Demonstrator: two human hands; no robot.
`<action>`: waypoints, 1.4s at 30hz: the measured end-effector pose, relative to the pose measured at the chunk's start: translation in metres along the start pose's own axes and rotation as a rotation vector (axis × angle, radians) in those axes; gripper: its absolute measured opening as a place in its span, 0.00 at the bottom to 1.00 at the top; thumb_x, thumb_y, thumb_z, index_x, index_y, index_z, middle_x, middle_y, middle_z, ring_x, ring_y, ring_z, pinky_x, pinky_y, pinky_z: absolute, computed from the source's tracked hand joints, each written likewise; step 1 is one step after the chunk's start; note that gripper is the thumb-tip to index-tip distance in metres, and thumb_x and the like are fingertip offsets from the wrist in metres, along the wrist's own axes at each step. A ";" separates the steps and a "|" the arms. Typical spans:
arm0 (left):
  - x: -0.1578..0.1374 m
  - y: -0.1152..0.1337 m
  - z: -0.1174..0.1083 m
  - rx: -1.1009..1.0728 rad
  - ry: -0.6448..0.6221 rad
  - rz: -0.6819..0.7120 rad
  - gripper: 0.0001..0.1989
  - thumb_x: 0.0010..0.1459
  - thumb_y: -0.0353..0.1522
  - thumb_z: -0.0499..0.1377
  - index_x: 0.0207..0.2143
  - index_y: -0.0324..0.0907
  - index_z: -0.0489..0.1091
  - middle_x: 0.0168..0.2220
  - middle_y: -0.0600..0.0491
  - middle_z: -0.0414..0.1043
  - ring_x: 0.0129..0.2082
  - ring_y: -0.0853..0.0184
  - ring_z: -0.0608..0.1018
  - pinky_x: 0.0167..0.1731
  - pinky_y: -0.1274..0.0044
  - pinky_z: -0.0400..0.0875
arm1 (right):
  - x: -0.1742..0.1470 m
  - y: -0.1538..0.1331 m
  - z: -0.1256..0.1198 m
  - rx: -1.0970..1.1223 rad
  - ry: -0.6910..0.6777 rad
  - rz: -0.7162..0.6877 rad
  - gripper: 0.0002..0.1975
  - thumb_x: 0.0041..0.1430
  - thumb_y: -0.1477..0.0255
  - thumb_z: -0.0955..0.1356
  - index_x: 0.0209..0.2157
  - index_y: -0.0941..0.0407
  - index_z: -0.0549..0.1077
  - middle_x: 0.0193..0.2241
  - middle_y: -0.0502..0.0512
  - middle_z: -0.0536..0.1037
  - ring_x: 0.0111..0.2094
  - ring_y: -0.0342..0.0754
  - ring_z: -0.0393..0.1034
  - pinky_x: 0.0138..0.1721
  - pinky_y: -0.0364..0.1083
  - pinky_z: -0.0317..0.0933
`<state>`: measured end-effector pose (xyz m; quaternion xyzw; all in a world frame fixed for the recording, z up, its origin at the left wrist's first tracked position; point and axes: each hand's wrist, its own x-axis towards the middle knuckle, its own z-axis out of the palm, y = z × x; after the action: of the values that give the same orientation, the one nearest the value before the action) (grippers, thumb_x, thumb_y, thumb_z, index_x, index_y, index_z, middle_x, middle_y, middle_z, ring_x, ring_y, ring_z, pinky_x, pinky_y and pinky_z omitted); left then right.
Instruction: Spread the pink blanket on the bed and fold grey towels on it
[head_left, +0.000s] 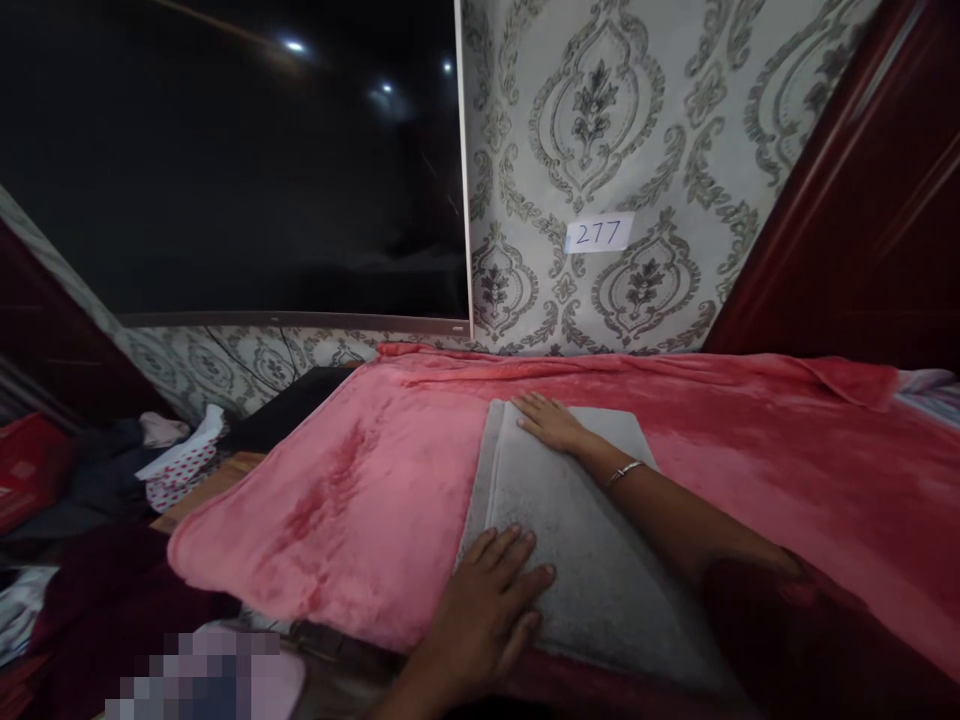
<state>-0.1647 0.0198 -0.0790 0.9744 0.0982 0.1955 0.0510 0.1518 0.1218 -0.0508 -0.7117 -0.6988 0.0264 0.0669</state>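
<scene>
A folded grey cloth [592, 540] lies flat on the pink plush blanket [382, 480]; a fold line runs along its left side. My left hand [487, 595] rests on the near left part of the cloth with its fingers spread. Farther off, my right hand [551, 422] lies flat on the cloth's far left corner, fingers stretched out. A thin silver bangle [625, 472] circles the right wrist. Neither hand grips anything. The cloth's near right part is dark and partly hidden by my right arm and sleeve.
A large dark TV screen [247, 170] hangs on the patterned wall, beside a paper label [599, 233] reading 277. Several heaped clothes [112, 590] and a red bag [30, 470] lie at the left. Dark red wood panelling [855, 200] stands at the right.
</scene>
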 end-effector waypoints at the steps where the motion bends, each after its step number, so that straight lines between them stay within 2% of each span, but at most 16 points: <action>1: 0.000 0.000 0.000 -0.004 0.004 -0.002 0.26 0.66 0.34 0.55 0.66 0.53 0.61 0.69 0.52 0.59 0.69 0.59 0.61 0.65 0.58 0.62 | -0.005 0.000 -0.002 -0.003 0.012 -0.001 0.32 0.73 0.55 0.52 0.72 0.52 0.52 0.71 0.59 0.48 0.72 0.58 0.41 0.67 0.66 0.45; 4: -0.001 -0.001 0.003 -0.006 0.024 -0.010 0.26 0.66 0.33 0.55 0.66 0.54 0.61 0.69 0.53 0.59 0.69 0.60 0.61 0.66 0.60 0.62 | -0.037 0.007 -0.004 -0.006 0.075 -0.041 0.32 0.73 0.55 0.52 0.73 0.49 0.51 0.72 0.59 0.46 0.72 0.59 0.40 0.67 0.68 0.43; 7: -0.002 -0.003 0.007 0.006 0.048 0.003 0.27 0.65 0.32 0.55 0.66 0.53 0.61 0.69 0.53 0.59 0.70 0.60 0.60 0.66 0.60 0.62 | -0.087 0.024 -0.003 -0.004 0.116 -0.098 0.32 0.73 0.53 0.52 0.72 0.46 0.51 0.72 0.57 0.45 0.72 0.59 0.39 0.67 0.68 0.42; 10: -0.001 -0.004 0.010 0.011 0.074 0.018 0.27 0.65 0.32 0.55 0.66 0.53 0.61 0.69 0.53 0.58 0.70 0.60 0.60 0.65 0.59 0.63 | -0.133 0.041 0.000 -0.017 0.086 -0.088 0.32 0.72 0.50 0.52 0.72 0.44 0.51 0.72 0.54 0.43 0.72 0.59 0.36 0.67 0.69 0.42; 12: -0.001 -0.004 0.010 0.007 0.088 0.023 0.27 0.65 0.31 0.55 0.66 0.52 0.61 0.69 0.53 0.58 0.70 0.61 0.60 0.65 0.59 0.63 | -0.149 0.050 0.002 -0.016 0.058 -0.072 0.32 0.72 0.50 0.52 0.72 0.43 0.51 0.72 0.53 0.43 0.72 0.58 0.36 0.67 0.68 0.41; 15: 0.001 -0.003 0.008 0.006 0.101 0.025 0.27 0.65 0.31 0.54 0.65 0.53 0.62 0.69 0.53 0.59 0.70 0.61 0.61 0.65 0.59 0.63 | -0.145 0.061 0.006 0.003 0.059 -0.036 0.32 0.72 0.51 0.52 0.72 0.45 0.50 0.72 0.53 0.45 0.72 0.57 0.37 0.68 0.68 0.42; 21: 0.002 -0.002 0.002 0.034 0.072 0.038 0.26 0.65 0.31 0.53 0.65 0.51 0.62 0.69 0.52 0.60 0.69 0.60 0.62 0.63 0.58 0.65 | -0.099 0.100 0.021 0.050 0.151 0.115 0.30 0.72 0.55 0.52 0.71 0.48 0.56 0.71 0.55 0.50 0.71 0.58 0.43 0.67 0.66 0.48; 24: 0.002 -0.003 0.003 0.036 0.072 0.038 0.28 0.65 0.30 0.53 0.67 0.50 0.61 0.68 0.51 0.61 0.69 0.59 0.62 0.62 0.58 0.66 | -0.088 0.118 0.029 0.102 0.180 0.196 0.31 0.72 0.57 0.52 0.71 0.50 0.57 0.70 0.56 0.54 0.70 0.58 0.47 0.66 0.64 0.52; 29: 0.001 -0.005 0.006 0.014 0.071 0.022 0.26 0.65 0.31 0.53 0.65 0.50 0.63 0.69 0.52 0.60 0.69 0.60 0.61 0.64 0.58 0.64 | -0.088 0.123 0.027 0.115 0.183 0.249 0.30 0.72 0.61 0.51 0.71 0.51 0.57 0.69 0.56 0.56 0.69 0.56 0.50 0.67 0.63 0.50; 32: 0.000 -0.005 0.008 -0.001 0.081 0.025 0.26 0.65 0.32 0.54 0.65 0.51 0.63 0.68 0.52 0.61 0.69 0.60 0.61 0.64 0.58 0.64 | -0.088 0.111 0.014 0.099 0.162 0.317 0.31 0.71 0.60 0.53 0.70 0.56 0.58 0.69 0.62 0.56 0.70 0.61 0.49 0.64 0.67 0.52; 35: 0.000 -0.005 0.009 0.000 0.082 0.011 0.27 0.64 0.32 0.54 0.65 0.51 0.62 0.68 0.52 0.61 0.69 0.60 0.62 0.64 0.58 0.64 | -0.097 0.081 -0.005 0.062 0.184 0.344 0.33 0.70 0.57 0.55 0.71 0.57 0.57 0.70 0.65 0.52 0.71 0.66 0.42 0.63 0.73 0.49; 36: 0.001 -0.005 0.008 0.001 0.082 0.010 0.26 0.65 0.32 0.54 0.65 0.51 0.62 0.68 0.52 0.61 0.69 0.60 0.62 0.64 0.58 0.64 | -0.104 0.065 -0.010 0.055 0.198 0.293 0.33 0.70 0.57 0.56 0.71 0.56 0.56 0.70 0.64 0.50 0.71 0.65 0.41 0.64 0.72 0.48; 38: 0.001 -0.006 0.006 -0.009 0.094 0.019 0.26 0.65 0.33 0.55 0.65 0.50 0.63 0.67 0.51 0.63 0.68 0.59 0.64 0.63 0.57 0.65 | -0.124 0.025 -0.017 0.067 0.202 0.085 0.31 0.71 0.58 0.56 0.71 0.53 0.56 0.71 0.60 0.49 0.72 0.60 0.40 0.67 0.67 0.46; 40: 0.002 -0.006 0.004 -0.039 0.153 0.028 0.23 0.66 0.34 0.54 0.63 0.49 0.65 0.65 0.49 0.66 0.65 0.59 0.67 0.62 0.59 0.67 | -0.148 -0.020 -0.017 0.109 0.113 -0.160 0.30 0.72 0.57 0.56 0.72 0.47 0.54 0.72 0.56 0.48 0.72 0.58 0.40 0.68 0.66 0.43; 42: 0.001 -0.005 0.001 -0.085 0.288 0.016 0.19 0.66 0.33 0.54 0.58 0.47 0.69 0.61 0.46 0.71 0.61 0.60 0.73 0.58 0.63 0.71 | -0.172 -0.060 -0.013 0.152 -0.006 -0.306 0.31 0.72 0.57 0.58 0.72 0.45 0.51 0.72 0.53 0.46 0.72 0.55 0.36 0.70 0.64 0.38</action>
<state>-0.1644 0.0251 -0.0802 0.9340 0.0886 0.3377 0.0760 0.0901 -0.0500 -0.0400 -0.5897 -0.7952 0.0707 0.1220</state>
